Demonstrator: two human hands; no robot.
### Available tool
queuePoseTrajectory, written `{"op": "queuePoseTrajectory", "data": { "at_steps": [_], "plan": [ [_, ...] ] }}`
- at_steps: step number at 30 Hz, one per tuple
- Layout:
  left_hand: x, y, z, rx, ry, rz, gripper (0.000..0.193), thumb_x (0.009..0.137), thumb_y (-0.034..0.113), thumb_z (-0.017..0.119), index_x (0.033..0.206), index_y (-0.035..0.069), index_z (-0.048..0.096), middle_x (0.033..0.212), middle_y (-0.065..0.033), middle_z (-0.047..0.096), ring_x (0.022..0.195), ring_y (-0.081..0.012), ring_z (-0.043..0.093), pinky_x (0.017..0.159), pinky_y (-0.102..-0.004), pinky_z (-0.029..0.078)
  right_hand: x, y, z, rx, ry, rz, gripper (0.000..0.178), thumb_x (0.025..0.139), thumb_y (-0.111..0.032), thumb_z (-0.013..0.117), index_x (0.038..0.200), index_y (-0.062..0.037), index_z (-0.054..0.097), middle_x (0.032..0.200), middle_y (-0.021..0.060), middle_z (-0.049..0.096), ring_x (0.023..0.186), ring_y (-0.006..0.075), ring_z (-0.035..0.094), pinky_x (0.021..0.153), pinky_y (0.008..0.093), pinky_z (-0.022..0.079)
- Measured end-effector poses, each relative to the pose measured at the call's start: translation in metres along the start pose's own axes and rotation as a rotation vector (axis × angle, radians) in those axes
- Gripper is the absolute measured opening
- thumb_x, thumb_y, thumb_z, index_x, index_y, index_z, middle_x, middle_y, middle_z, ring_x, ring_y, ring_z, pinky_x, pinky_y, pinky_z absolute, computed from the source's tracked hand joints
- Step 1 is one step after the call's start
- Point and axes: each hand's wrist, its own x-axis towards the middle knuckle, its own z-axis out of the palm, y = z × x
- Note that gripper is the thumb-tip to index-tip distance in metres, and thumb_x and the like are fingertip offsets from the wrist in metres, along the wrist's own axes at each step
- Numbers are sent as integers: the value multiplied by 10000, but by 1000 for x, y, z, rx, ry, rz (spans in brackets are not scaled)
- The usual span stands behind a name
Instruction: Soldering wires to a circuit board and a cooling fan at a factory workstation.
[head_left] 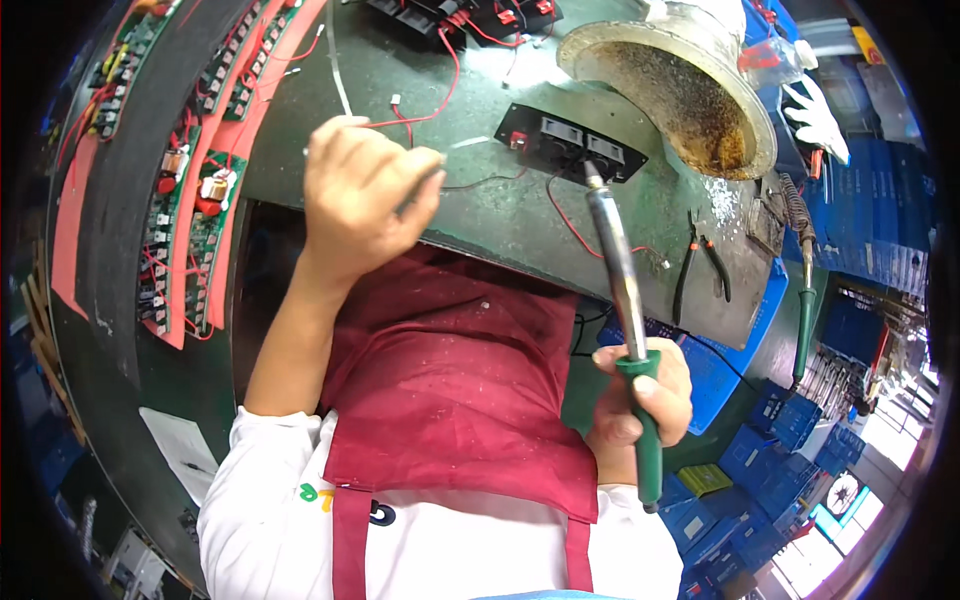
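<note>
At the far left of the frame, long red trays (72, 215) ran up and down, and green circuit boards (205, 235) with little parts and red wires sat in rows along them. A white paper (185, 455) lay at the lower left.

My left hand (362, 195) was up in the upper middle of the frame. My fingers were curled tight together around a thin grey wire (425, 185) that poked out to the right, toward the black part.

The black socket panel (570, 143) lay on the dark green table (500, 215), just right of the top middle, with red wires (575, 225) trailing from it.

My right hand (640, 395) was at the lower right. My fingers were clamped around the green handle of the soldering iron (625, 300). The iron was long and stood almost straight up and down in the frame. Its handle was low, and its metal tip pointed up, touching the black panel.

At the upper right sat a big round metal funnel (670, 95), brown and dirty inside. Below it, black pliers (700, 265) lay on the table. A second green iron (803, 300) hung at the right edge. Blue crates (790, 420) were stacked at the lower right; I could not tell what was in them.
</note>
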Motion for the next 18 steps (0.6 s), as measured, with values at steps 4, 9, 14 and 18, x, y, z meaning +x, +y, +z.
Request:
{"op": "queuePoseTrajectory", "data": {
  "at_steps": [4,9,14,18],
  "plan": [
    [6,14,19,-50,-28,34,221,768,69,874,956,116,769,813,9,618,802,-229,608,900,-423,475,12,-1,15,-35,-111,-30,423,1146,-474,565,1291,-76,559,819,145,768,655,272,738,624,409,564],
    [3,12,27,-31,-73,2,193,785,99,870,945,115,762,815,7,622,795,-227,604,881,-408,450,4,16,33,-5,-72,-76,369,1049,-355,733,1252,-51,683,831,104,747,654,269,712,650,400,592],
    [2,14,29,-31,-120,-12,156,820,131,855,944,122,761,818,6,612,799,-216,604,889,-405,437,6,20,40,-31,-79,-68,369,1044,-349,738,1256,-53,682,816,98,734,644,269,702,640,394,583],
    [2,14,28,-34,-136,-19,134,842,148,842,946,130,759,815,9,597,803,-208,603,901,-403,428,11,25,44,-30,-73,-89,351,1044,-336,736,1243,-50,687,806,95,724,628,268,688,626,389,575]
  ]
}}
